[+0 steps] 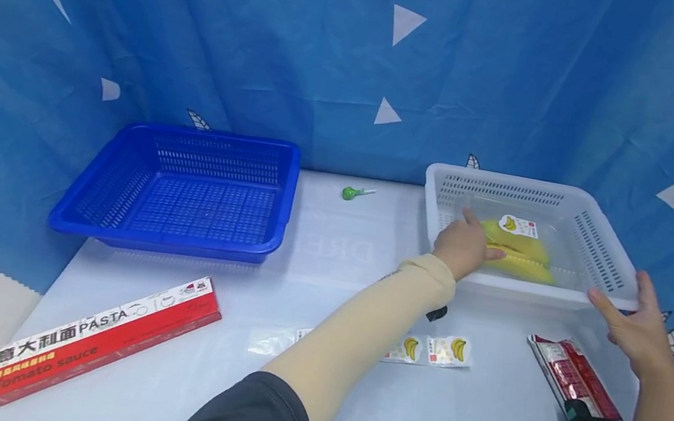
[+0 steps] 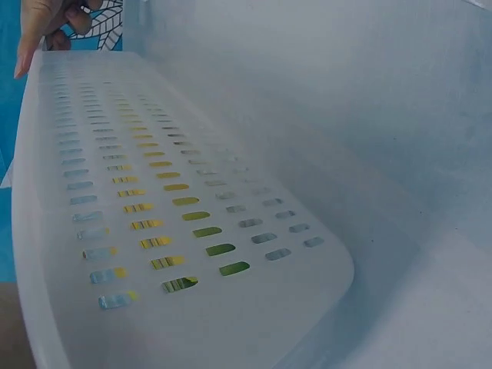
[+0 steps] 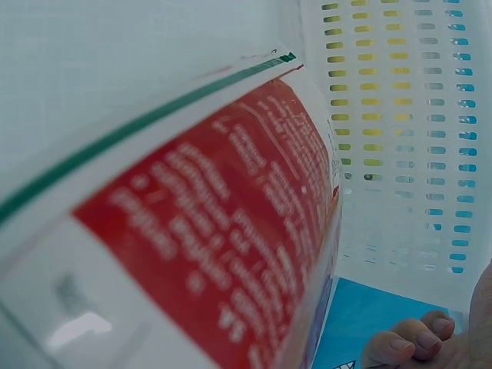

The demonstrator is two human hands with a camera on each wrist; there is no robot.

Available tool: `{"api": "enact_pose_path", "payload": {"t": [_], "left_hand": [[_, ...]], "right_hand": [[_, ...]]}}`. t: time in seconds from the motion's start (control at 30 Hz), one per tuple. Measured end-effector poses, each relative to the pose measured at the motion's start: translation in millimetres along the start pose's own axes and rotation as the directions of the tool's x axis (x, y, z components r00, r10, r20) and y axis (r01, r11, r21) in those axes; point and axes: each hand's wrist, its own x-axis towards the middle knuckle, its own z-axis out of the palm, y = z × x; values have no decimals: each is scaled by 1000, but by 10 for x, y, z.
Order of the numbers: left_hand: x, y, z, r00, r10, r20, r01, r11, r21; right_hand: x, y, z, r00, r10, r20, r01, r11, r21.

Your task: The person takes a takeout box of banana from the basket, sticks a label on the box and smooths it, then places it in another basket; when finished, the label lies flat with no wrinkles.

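Note:
In the head view, a white basket [image 1: 520, 286] stands at the back right, holding a clear bag of yellow bananas [image 1: 523, 247] with a banana label. My left hand [image 1: 461, 246] reaches over the basket's front left part, thumb and index finger spread apart beside the bananas; its other fingers are hidden. At the front right corner my right hand [image 1: 638, 324] grips the basket, thumb on the front rim and the other fingers round the side. Through the slots of the basket wall [image 2: 231, 323], yellow and green show in the left wrist view. Curled fingers [image 3: 415, 338] appear below the wall in the right wrist view.
A blue basket [image 1: 169, 241] stands at the back left, with a green lollipop [image 1: 350, 192] to its right. In front lie a red pasta box [image 1: 104, 339] and banana-labelled packets [image 1: 449, 351]. A red and white packet [image 1: 578, 377] lies under the right forearm. Blue cloth hangs behind.

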Motion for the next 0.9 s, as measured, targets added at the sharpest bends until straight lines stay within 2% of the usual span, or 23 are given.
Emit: {"api": "enact_pose_path", "payload": {"t": [0.13, 0.27, 0.47, 0.6, 0.73, 0.9], "left_hand": [[0, -24, 1, 999, 31, -12, -31, 999, -9], [7, -58, -28, 991, 122, -50, -125, 991, -49], [-43, -118, -259, 969, 228, -99, -243, 954, -173], [-191, -192, -489, 946, 296, -129, -314, 937, -156], [-426, -341, -690, 917, 353, -187, -376, 920, -106], [-750, -653, -817, 879, 390, -273, -432, 894, -115]], "right_hand": [[8, -4, 2, 1000, 1, 6, -1, 1000, 1], [2, -11, -15, 1000, -5, 2, 5, 1000, -20], [-16, -35, -50, 1000, 21, -8, -22, 998, -64], [-43, -59, -88, 998, 49, -35, -54, 986, -159], [-91, -114, -115, 988, 68, -138, -108, 946, -306], [-215, -332, -47, 962, -14, -274, -112, 892, -437]]}}
